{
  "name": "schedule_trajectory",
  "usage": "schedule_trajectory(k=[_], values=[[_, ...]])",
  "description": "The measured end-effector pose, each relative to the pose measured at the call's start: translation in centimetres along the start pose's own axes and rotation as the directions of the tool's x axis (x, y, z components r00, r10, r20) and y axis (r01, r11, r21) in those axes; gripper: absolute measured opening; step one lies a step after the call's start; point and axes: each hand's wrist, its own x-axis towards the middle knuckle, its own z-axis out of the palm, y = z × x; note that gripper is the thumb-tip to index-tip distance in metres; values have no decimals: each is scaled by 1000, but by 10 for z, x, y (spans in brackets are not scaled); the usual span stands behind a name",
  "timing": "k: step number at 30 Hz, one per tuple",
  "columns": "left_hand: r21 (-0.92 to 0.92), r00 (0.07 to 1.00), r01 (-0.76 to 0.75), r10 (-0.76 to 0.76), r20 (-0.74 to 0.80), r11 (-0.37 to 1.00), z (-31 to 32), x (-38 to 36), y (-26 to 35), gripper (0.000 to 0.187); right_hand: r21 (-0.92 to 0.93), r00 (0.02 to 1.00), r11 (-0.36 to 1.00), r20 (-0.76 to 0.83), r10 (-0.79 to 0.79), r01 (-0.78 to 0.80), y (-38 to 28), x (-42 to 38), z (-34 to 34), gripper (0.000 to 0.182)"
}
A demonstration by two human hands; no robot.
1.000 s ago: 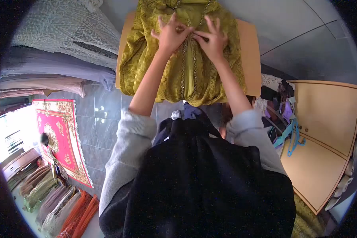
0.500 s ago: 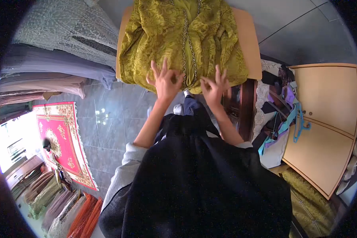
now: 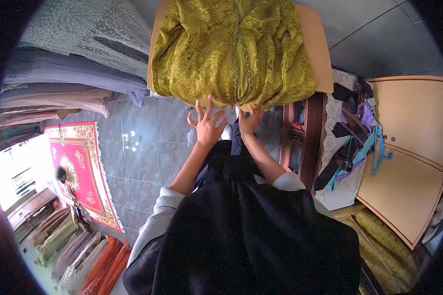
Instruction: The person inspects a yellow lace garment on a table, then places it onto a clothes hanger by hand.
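A mustard-green patterned garment [image 3: 202,59] with beaded trim [image 3: 235,54] down its front lies folded on a light wooden board [image 3: 321,59]. Its lower edge bulges at the board's near side. My left hand [image 3: 209,127] is just below that edge, fingers spread apart, with the longest fingertips right at the cloth. Close beside it, my right hand [image 3: 249,123] is at the same edge near the front opening. Its fingers are apart, and the tips overlap the cloth in this view.
Hanging garments [image 3: 74,73] line the left side. A red patterned rug [image 3: 79,172] lies on grey tiles [image 3: 142,162]. At the right are a dark wooden cabinet [image 3: 310,142], a pile of clothes with a blue hanger [image 3: 379,152], and a light wooden cupboard [image 3: 408,118]. Folded clothes [image 3: 69,250] fill the lower left.
Both hands have moved down from the garment's front to its lower edge, and the right has come in toward the left. The left hand's pinched fingers have spread.
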Motion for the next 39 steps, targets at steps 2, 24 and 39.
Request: schedule_trajectory(k=[2,24,39], values=[[22,999,32,-33,13,999,1,-3,-1,23,-90,1000,996,7,7,-6,4,21,20,47],[-135,969,142,-110,219,981,-30,-24,47,30,585,780,668,626,-11,-460,-53,-31,-135,25],[-302,990,27,17,142,953,-84,-42,51,24,-60,551,560,292,-782,826,-105,-69,-190,28]])
